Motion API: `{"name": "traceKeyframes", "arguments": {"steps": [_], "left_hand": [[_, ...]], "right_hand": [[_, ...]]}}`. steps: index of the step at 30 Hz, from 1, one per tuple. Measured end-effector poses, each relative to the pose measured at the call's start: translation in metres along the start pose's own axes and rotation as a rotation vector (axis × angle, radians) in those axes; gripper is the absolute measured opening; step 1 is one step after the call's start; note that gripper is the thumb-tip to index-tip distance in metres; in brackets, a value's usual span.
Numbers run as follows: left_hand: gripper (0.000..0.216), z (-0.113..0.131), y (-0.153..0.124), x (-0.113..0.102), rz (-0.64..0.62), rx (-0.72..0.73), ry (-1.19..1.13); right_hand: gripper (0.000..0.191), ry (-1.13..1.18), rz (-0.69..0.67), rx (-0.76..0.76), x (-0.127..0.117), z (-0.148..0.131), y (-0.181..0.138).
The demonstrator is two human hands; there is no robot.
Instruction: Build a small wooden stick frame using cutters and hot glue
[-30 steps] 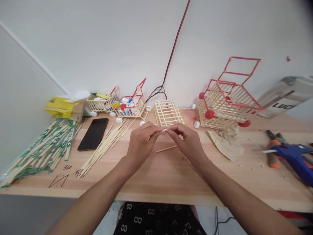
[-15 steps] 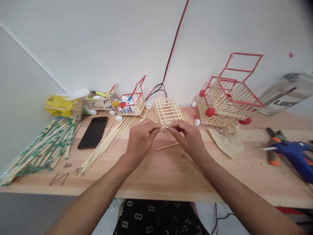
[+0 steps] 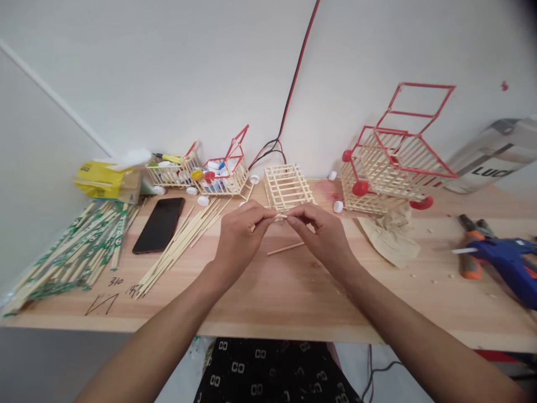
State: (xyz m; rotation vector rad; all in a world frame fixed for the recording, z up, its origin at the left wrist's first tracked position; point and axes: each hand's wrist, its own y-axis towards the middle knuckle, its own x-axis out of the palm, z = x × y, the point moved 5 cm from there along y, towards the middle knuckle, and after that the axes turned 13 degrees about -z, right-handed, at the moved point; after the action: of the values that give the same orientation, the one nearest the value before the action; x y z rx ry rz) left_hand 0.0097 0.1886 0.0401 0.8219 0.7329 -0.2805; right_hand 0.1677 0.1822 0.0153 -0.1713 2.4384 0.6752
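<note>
My left hand [image 3: 240, 230] and my right hand [image 3: 322, 230] meet over the middle of the table, thumbs and fingertips pinched. Between them they hold small pale wooden sticks [image 3: 281, 217], partly hidden by the fingers; how many I cannot tell. Directly behind stands a basket-like frame of wooden sticks [image 3: 289, 184], barred across its upward face. Whether the held sticks touch this frame is unclear. A loose stick [image 3: 285, 249] lies on the tabletop below my fingers.
Loose sticks [image 3: 180, 252], a phone [image 3: 158, 225] and wrapped chopsticks [image 3: 79, 246] lie left. Small stick carts [image 3: 224, 176] stand behind them. Right are a larger red-trimmed cart [image 3: 388, 168], brown paper [image 3: 390, 240], an orange-handled tool [image 3: 470, 263] and a blue glue gun [image 3: 507, 260].
The view has shifted slightly. Both hands stay pinched at nearly the same place, and the sticks between the fingertips show a little more clearly.
</note>
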Motion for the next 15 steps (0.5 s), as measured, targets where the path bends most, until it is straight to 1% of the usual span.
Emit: {"name": "traceKeyframes", "arguments": {"steps": [15], "left_hand": [[0.013,0.0011,0.0003,0.0010,-0.025,0.011,-0.031]], "right_hand": [[0.010,0.009,-0.009,0.003,0.0013,0.0014,-0.0010]]}}
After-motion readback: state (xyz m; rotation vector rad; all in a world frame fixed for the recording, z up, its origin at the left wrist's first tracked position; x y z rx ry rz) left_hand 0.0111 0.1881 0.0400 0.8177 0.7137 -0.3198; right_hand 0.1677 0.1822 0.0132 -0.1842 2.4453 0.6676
